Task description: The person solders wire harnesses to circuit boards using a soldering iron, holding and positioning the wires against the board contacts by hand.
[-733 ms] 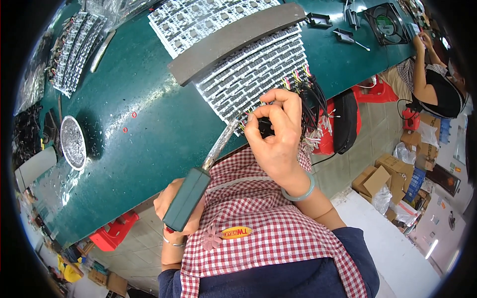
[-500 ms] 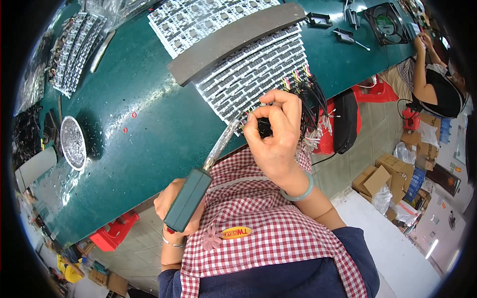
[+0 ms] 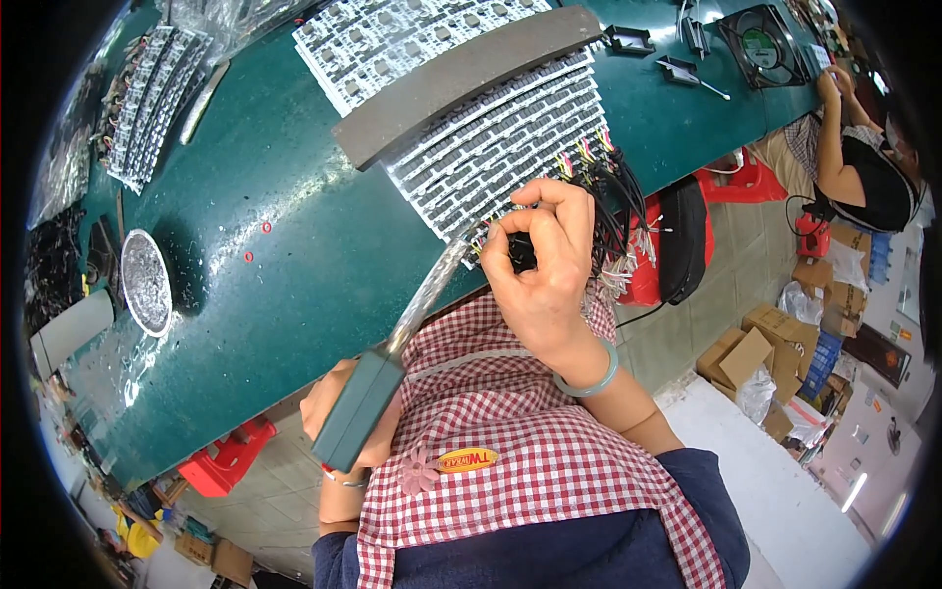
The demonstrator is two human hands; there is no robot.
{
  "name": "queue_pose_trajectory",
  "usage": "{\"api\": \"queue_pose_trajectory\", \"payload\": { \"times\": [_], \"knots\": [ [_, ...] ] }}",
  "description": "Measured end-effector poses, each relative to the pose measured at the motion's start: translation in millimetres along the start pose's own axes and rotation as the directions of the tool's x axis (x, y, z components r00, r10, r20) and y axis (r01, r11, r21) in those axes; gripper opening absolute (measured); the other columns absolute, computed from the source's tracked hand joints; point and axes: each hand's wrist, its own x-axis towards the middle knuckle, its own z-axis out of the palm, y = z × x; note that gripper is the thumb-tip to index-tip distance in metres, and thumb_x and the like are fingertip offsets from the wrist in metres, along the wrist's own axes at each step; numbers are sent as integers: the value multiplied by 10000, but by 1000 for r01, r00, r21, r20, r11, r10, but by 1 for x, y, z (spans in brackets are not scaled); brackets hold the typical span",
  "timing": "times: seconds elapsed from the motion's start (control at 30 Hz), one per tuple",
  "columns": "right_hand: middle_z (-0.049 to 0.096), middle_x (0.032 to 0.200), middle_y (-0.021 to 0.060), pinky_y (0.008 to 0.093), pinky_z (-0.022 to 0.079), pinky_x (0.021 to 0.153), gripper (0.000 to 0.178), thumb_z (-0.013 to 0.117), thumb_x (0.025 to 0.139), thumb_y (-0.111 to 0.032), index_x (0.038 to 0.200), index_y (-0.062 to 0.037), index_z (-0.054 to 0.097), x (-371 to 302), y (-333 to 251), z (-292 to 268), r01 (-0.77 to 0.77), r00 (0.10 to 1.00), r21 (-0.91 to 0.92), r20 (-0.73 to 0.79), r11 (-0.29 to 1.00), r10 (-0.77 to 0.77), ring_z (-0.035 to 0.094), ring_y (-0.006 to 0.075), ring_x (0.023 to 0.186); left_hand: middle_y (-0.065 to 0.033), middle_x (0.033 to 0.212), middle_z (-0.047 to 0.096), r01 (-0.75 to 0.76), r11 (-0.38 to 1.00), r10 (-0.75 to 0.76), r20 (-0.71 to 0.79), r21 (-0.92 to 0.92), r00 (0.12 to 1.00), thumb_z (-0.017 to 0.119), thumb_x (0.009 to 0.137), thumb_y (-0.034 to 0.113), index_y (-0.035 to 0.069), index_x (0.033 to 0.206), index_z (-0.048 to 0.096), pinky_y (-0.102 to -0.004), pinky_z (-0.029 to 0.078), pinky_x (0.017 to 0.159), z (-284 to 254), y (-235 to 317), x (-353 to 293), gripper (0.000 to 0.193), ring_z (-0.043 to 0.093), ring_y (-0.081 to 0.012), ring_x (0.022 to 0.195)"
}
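My left hand [image 3: 327,399] is closed round the green handle of a soldering iron [image 3: 359,408]. The iron's silvery barrel slants up to the near left corner of a panel of white circuit boards [image 3: 491,155], where its tip meets the wire ends. At that same corner my right hand [image 3: 549,280] pinches thumb and forefinger together; a thin wire seems to be between them, though the fingertips mostly cover it. Black cables [image 3: 616,211] with coloured wire ends run off the panel's right edge. A dark curved bar [image 3: 471,83] lies across the boards.
A round bowl [image 3: 147,285] of grey, shiny material stands on the green table [image 3: 285,314] at left. More board strips [image 3: 152,103] lie at the far left. A black fan [image 3: 765,47] sits far right, near another person [image 3: 854,177]. Red stools [image 3: 228,456] flank the table's near edge.
The soldering iron's handle has shifted slightly left and tilted, with its tip still at the panel corner. My right hand has stayed almost in place.
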Motion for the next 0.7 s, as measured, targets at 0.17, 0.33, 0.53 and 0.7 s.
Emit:
{"api": "queue_pose_trajectory", "payload": {
  "times": [0.17,0.33,0.53,0.7],
  "knots": [
    [548,1024,123,365,463,709,219,693,649,111,783,-13,571,0,-2,-1,-19,1000,-3,9,1000,19,536,286,895,-149,916,720,159,987,-159,-58,-11,986,751,636,50,22,905,734,-326,570,666,4,-18,-28,271,718,-284,751],
    [543,1036,128,380,450,727,215,711,680,88,818,-10,579,-5,-3,0,-21,999,0,-28,1000,21,521,289,889,-148,942,724,134,990,-137,-79,-44,987,757,632,53,20,920,737,-334,574,672,10,-19,-27,291,721,-284,765],
    [529,1077,159,399,443,746,211,700,697,89,844,10,570,-11,-2,5,-58,995,28,-86,998,60,508,306,894,-164,936,721,140,988,-143,-41,-68,989,752,638,42,10,920,734,-337,571,667,8,-18,-24,285,716,-292,744],
    [526,1075,172,407,447,753,195,678,699,101,830,22,556,-7,-1,4,-75,994,25,-81,997,77,514,314,902,-167,937,719,31,999,-32,-23,-13,999,747,656,35,9,925,732,-334,568,661,7,-11,-8,270,716,-290,743]
  ]
}}
